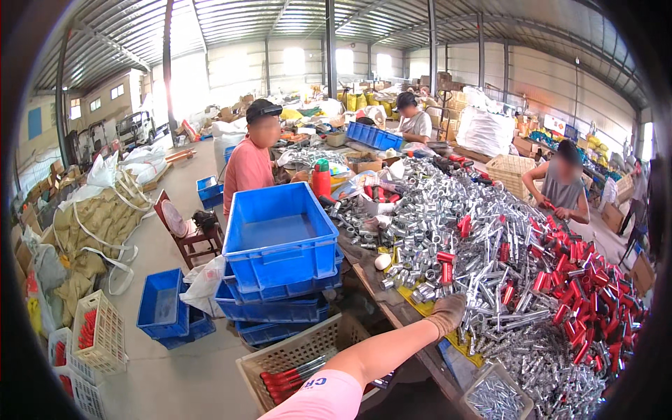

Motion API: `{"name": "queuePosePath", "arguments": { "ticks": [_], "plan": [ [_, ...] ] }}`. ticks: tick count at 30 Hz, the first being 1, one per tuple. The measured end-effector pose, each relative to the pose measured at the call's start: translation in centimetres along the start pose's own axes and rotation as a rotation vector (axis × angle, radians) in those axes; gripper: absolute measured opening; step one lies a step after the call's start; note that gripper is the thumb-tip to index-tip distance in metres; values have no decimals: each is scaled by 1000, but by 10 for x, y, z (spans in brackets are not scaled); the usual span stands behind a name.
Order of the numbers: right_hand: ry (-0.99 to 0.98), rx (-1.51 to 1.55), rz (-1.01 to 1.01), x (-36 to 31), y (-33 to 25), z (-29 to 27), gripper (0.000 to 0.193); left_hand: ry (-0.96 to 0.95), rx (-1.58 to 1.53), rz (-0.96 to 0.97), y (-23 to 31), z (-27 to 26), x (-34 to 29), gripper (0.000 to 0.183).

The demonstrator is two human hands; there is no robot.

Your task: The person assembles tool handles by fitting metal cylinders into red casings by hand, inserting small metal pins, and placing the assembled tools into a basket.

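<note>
My left hand [449, 312], in a brownish work glove, reaches from a pink sleeve to the near edge of a big heap of metal parts. Its fingers are turned away among the parts, so I cannot make out what they hold, if anything. Around the glove lie shiny silver rods [483, 280], short silver tubes [422, 264] and a red sleeve-like piece [446, 271]. Nearer me spreads a pile of small metal fittings [542, 364]. A pale bin [494, 396] of thin metal pins stands at the table's near edge. My right hand is out of view.
Stacked blue crates [280, 241] stand left of the table, above a beige basket [332, 336] with red-handled tools. To the right is a heap of red-gripped parts [595, 301]. Co-workers in pink [248, 168], white [417, 124] and grey [563, 185] are around the table.
</note>
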State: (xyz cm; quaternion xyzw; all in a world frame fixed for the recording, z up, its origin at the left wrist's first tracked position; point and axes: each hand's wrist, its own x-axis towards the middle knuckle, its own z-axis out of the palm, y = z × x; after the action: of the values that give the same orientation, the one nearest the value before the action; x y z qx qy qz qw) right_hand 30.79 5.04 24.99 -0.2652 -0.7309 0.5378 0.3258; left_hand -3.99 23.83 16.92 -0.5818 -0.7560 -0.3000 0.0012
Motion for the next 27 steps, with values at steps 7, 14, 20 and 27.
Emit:
{"name": "queuePosePath", "arguments": {
  "ticks": [7, 14, 20, 27],
  "plan": [
    [-32, 46, 73, 14, -6, 3, 26, 28, -100, -81, 28, -58, -16, 18],
    [-82, 287, 97, 41, 5, 9, 44, 195, -611, -319, 28, -73, -58, 19],
    [17, 490, 246, 62, 29, 7, 51, 137, -1310, -363, 59, -83, -113, 11],
    [170, 832, 381, 80, 65, -14, 59, -321, -1729, -124, 106, -52, -192, 38]
  ]
}}
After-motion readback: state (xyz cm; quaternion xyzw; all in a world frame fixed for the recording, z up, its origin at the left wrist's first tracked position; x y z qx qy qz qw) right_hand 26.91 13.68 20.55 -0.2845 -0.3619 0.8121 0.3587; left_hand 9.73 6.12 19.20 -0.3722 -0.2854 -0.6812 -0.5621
